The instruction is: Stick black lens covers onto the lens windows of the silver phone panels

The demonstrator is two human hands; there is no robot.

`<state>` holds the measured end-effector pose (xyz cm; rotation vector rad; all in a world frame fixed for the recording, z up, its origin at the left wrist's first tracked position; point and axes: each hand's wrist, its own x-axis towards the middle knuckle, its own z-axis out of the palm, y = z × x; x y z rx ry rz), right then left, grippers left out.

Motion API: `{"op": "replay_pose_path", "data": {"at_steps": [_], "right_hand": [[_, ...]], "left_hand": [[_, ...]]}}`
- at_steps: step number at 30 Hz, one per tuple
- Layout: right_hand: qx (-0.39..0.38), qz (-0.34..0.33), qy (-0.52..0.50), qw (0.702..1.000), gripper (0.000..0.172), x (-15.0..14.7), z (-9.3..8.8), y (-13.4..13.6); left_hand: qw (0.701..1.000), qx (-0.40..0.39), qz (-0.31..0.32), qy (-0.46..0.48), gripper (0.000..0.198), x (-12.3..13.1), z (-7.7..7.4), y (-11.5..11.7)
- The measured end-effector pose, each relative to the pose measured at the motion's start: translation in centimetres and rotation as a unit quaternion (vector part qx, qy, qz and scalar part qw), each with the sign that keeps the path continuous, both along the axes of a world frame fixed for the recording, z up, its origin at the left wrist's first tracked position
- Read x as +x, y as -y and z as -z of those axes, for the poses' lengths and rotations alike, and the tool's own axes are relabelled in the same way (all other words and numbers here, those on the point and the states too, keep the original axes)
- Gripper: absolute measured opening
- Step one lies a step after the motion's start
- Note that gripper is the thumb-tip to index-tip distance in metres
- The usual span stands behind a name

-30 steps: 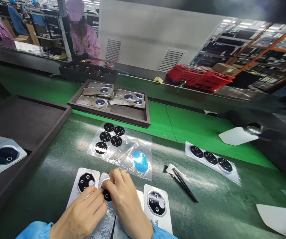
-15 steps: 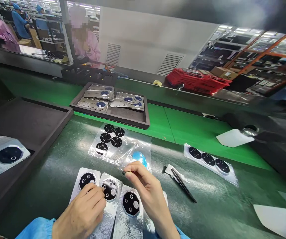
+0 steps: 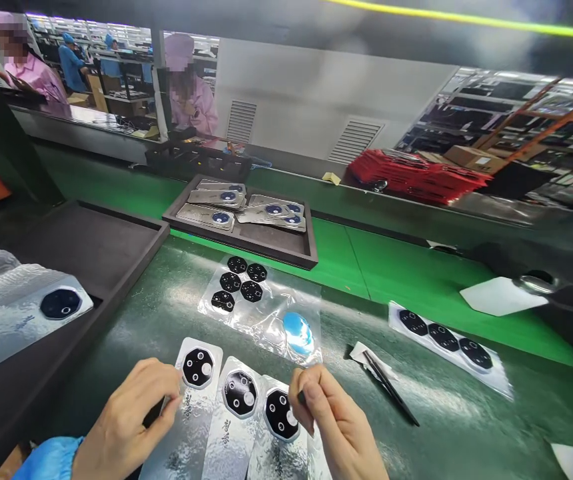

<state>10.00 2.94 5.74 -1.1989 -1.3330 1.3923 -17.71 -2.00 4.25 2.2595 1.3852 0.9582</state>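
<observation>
Three silver phone back covers (image 3: pixel 236 413) with black octagonal camera plates lie side by side in front of me on the dark green mat. My left hand (image 3: pixel 126 420) rests on the left edge of the leftmost cover (image 3: pixel 194 373), fingers curled and pressing it. My right hand (image 3: pixel 334 420) hovers beside the rightmost cover (image 3: pixel 279 417), thumb and forefinger pinched on a small dark piece that I cannot name. A clear film sheet (image 3: pixel 261 307) with several black octagonal stickers and a blue round tab lies just beyond the covers.
Black tweezers (image 3: pixel 389 387) lie on a paper scrap to the right. A strip of black stickers (image 3: pixel 449 343) lies further right. A dark tray (image 3: pixel 246 233) holds more covers ahead; another tray (image 3: pixel 91 247) stands left. People in pink work beyond the conveyor.
My right hand lifted from the middle cover toward the film sheet, then drew back beside the right cover, still pinched. My left hand slid from the middle cover to the left one.
</observation>
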Motion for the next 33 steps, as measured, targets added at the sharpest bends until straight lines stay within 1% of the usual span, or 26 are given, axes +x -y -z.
{"op": "replay_pose_path", "data": {"at_steps": [5, 7, 9, 11, 16, 24, 29, 33], "right_hand": [[-0.027, -0.044, 0.004, 0.999, 0.026, -1.4, 1.3, 0.2], [-0.034, -0.041, 0.004, 0.999, 0.025, -1.9, 1.8, 0.1], [-0.052, -0.041, 0.020, 0.998, 0.027, -2.3, 2.2, 0.0], [-0.054, -0.047, 0.040, 0.997, 0.026, -2.4, 2.5, -0.1], [-0.006, -0.051, 0.071, 0.996, 0.025, -2.4, 2.6, -0.2], [-0.006, -0.046, 0.041, 0.998, 0.020, -3.1, 3.0, -0.3], [0.013, -0.076, 0.051, 0.996, 0.021, -3.2, 2.8, -0.4], [-0.006, -0.088, 0.071, 0.994, 0.018, -3.8, 2.4, -0.7]], "left_hand": [[0.997, 0.028, 0.051, -0.060, 0.019, 0.6, 0.5, 0.5], [0.994, 0.055, 0.056, -0.079, 0.021, 0.9, 0.7, 0.2], [0.990, 0.081, 0.059, -0.099, 0.024, 1.1, 0.8, -0.1], [0.986, 0.099, 0.065, -0.118, 0.026, 1.2, 0.9, -0.4], [0.978, 0.130, 0.080, -0.144, 0.026, 1.2, 1.1, -0.4], [0.973, 0.146, 0.073, -0.165, 0.029, 1.3, 1.1, -0.4], [0.972, 0.148, 0.080, -0.165, 0.030, 1.3, 1.1, -0.4], [0.970, 0.147, 0.076, -0.176, 0.028, 1.3, 1.1, -0.4]]}}
